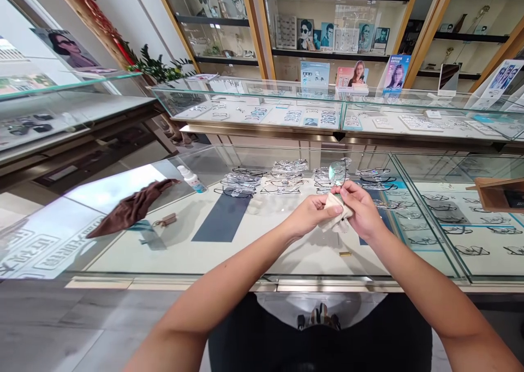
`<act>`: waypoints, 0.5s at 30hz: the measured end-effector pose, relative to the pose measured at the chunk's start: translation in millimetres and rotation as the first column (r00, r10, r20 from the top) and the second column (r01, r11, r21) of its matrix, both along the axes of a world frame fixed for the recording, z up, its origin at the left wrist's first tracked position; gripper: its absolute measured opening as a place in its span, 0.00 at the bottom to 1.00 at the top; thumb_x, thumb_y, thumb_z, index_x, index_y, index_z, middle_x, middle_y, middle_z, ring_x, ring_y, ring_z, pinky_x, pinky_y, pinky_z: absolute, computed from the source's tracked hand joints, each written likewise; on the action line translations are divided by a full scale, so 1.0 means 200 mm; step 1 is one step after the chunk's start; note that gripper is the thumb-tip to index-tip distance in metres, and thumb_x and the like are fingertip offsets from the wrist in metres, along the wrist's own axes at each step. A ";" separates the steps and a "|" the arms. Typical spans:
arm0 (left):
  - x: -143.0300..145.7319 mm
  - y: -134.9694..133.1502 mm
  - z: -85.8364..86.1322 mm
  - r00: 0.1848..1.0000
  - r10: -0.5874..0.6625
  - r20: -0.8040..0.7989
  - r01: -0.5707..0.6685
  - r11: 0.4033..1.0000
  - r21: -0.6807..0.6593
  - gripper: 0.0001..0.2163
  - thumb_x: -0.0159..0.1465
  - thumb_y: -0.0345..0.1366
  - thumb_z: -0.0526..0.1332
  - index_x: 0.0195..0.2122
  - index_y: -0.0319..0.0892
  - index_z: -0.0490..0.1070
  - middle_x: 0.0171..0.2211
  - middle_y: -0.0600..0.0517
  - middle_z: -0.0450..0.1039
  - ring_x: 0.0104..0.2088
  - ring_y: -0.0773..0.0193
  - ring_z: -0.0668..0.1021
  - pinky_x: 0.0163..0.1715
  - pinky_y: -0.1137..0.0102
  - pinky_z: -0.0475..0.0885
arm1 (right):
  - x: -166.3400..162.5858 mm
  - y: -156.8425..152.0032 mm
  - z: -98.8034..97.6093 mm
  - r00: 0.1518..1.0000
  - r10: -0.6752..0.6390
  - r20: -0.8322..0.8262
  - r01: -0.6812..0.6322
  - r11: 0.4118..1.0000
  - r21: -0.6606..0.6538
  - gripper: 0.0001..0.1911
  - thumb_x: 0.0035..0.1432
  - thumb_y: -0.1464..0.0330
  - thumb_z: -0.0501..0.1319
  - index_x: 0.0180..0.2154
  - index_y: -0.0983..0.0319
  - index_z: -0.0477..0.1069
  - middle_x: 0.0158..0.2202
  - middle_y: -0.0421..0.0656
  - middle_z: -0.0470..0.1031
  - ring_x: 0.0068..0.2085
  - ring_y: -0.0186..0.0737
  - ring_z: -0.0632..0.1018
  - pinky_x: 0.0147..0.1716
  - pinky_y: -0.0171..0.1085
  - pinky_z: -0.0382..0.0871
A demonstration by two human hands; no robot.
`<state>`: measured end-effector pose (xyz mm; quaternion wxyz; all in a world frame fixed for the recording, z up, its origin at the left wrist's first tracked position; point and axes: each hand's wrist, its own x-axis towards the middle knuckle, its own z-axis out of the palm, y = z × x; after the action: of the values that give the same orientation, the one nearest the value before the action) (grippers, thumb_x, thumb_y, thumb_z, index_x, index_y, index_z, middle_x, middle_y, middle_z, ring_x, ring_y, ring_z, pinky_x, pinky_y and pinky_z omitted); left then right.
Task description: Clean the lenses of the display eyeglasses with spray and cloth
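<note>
Both my hands meet above the glass counter, around a pair of eyeglasses [338, 171] and a cream cloth [338, 223]. My left hand [313, 214] pinches the cloth, with the thumb pressed over it. The fingers of my right hand [362, 209] are closed on the eyeglasses' frame, beside the cloth. One lens stands up above my fingers and catches a greenish reflection; the other part of the glasses is hidden by the cloth and hands.
A white spray bottle [191, 179] and a crumpled brown cloth [133, 208] lie on the counter to the left. Rows of eyeglasses [282, 185] show under the glass. At the right stands a wooden tray [493, 194]. Another display case [254, 90] is beyond.
</note>
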<state>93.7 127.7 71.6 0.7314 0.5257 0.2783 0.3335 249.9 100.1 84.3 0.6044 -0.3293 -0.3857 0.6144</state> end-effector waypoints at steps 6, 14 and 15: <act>0.01 -0.02 0.02 0.998 -0.035 0.043 0.032 0.998 0.062 0.26 0.47 0.52 0.81 0.33 0.35 0.78 0.25 0.54 0.73 0.24 0.71 0.69 0.27 0.74 0.61 | 0.00 0.01 -0.01 0.999 0.018 -0.035 -0.018 1.000 -0.021 0.22 0.42 0.54 0.82 0.31 0.57 0.76 0.38 0.39 0.82 0.39 0.37 0.79 0.41 0.35 0.75; 0.01 -0.05 0.02 0.978 0.207 0.000 -0.195 0.925 0.327 0.24 0.53 0.57 0.76 0.34 0.38 0.79 0.30 0.50 0.76 0.34 0.64 0.75 0.38 0.70 0.71 | -0.02 0.00 -0.02 0.992 0.096 -0.080 -0.096 0.995 0.001 0.20 0.44 0.56 0.82 0.28 0.57 0.76 0.39 0.38 0.82 0.40 0.35 0.80 0.43 0.34 0.75; 0.01 -0.05 0.02 0.967 0.254 -0.003 -0.237 0.904 0.355 0.25 0.54 0.58 0.75 0.35 0.38 0.80 0.32 0.49 0.77 0.37 0.62 0.76 0.40 0.69 0.72 | -0.02 0.00 -0.02 0.992 0.097 -0.077 -0.098 0.995 0.001 0.20 0.44 0.55 0.82 0.28 0.57 0.76 0.39 0.38 0.82 0.40 0.35 0.80 0.43 0.34 0.75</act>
<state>96.1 118.4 74.6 0.5706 0.6169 0.2960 0.4541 246.0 99.3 80.5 0.5877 -0.2870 -0.3767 0.6560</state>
